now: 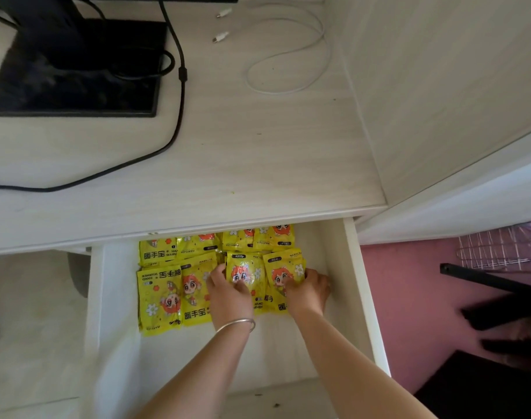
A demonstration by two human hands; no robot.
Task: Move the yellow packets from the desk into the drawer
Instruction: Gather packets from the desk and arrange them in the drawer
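Two bare forearms reach down from the near edge into the open drawer (361,297), the left one wearing a silver bangle (238,323) at the wrist. The left hand (228,293) lies over the middle of the front row of yellow packets (160,297), its fingers curled around the lower edge of one packet (246,275) that sits on top of the others. The right hand (306,290) pinches the side of the rightmost packet (284,272), thumb over its face. Both hands seem to be settling these last packets into place. To do it well, I would press them flat and square their edges with the neighbours so the row lies even and nothing rides up to catch the desk's front lip when the drawer shuts.

Beyond the front row, a second row of packets runs back under the desk (228,161) edge, cut off so their number cannot be counted. How many are stacked beneath the hands is also hidden. On the desk top no yellow packets show; only a monitor base (77,83), a black cable (179,116) and a white cable (288,55) remain, so the task looks nearly done.
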